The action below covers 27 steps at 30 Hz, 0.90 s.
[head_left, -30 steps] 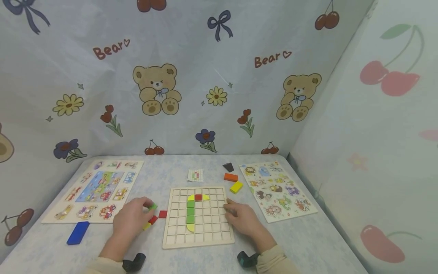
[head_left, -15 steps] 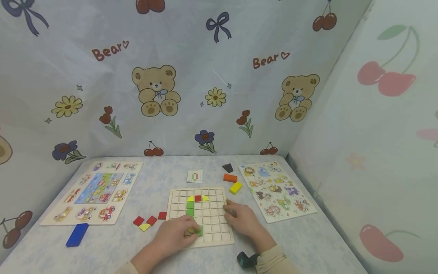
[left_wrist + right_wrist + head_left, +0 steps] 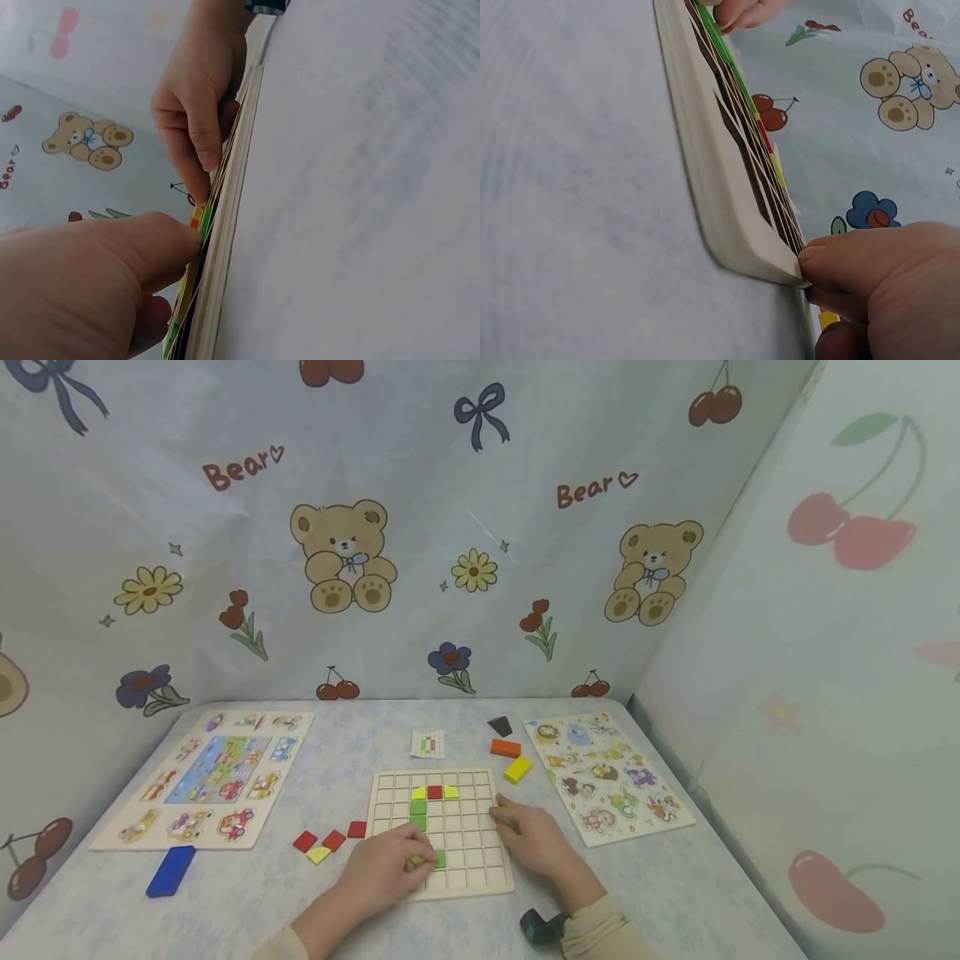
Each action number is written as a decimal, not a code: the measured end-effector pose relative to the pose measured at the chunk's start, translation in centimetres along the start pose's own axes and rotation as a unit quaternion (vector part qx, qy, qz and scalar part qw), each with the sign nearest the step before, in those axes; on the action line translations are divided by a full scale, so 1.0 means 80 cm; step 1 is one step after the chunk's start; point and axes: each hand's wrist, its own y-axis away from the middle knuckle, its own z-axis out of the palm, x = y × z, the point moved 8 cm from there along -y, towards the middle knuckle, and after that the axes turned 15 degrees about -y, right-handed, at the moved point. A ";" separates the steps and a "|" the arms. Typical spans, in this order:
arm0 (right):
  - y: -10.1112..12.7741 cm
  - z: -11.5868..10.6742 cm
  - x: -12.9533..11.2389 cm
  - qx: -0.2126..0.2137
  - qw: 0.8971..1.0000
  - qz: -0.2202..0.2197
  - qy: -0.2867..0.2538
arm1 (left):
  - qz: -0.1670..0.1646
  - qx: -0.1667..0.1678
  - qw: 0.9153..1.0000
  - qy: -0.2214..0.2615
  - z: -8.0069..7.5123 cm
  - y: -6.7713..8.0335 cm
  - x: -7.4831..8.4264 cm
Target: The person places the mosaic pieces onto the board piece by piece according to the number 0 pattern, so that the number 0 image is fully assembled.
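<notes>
A pale wooden grid board (image 3: 471, 833) lies on the table in the head view. My left hand (image 3: 392, 862) is over its lower left part, and its thumb and finger pinch a green square tile (image 3: 440, 859) at a cell. The hand covers some tiles below the green tiles (image 3: 417, 814) of the left column. Along the top of the pattern, a red tile (image 3: 435, 792) sits between two yellow rounded tiles. At the board's right edge, my right hand (image 3: 534, 839) holds the rim with thumb and fingers; the right wrist view shows the fingertips (image 3: 821, 259) against the board's corner.
Left of the board lie loose red tiles (image 3: 305, 841) and a yellow tile (image 3: 318, 856). A blue block (image 3: 171, 872) and a vehicle puzzle (image 3: 161, 814) are farther left. Behind stands a small pattern card (image 3: 428, 744); orange (image 3: 506, 748), yellow and black blocks and an animal puzzle (image 3: 600, 835) lie right.
My left hand has moved right from the loose tiles to the board, carrying a green tile. Over the last half second it has barely shifted. My right hand stays at the board's edge.
</notes>
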 end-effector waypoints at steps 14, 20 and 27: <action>0.001 0.001 -0.002 -0.015 1.000 -0.007 0.003 | -0.134 0.001 0.991 -0.028 -0.029 0.001 -0.023; 0.001 0.001 -0.004 -0.018 1.000 -0.006 0.003 | -0.242 0.007 0.968 -0.064 -0.066 0.014 -0.087; 0.001 0.002 -0.003 -0.023 1.000 -0.003 0.007 | -0.255 -0.064 0.962 -0.072 -0.058 0.028 -0.133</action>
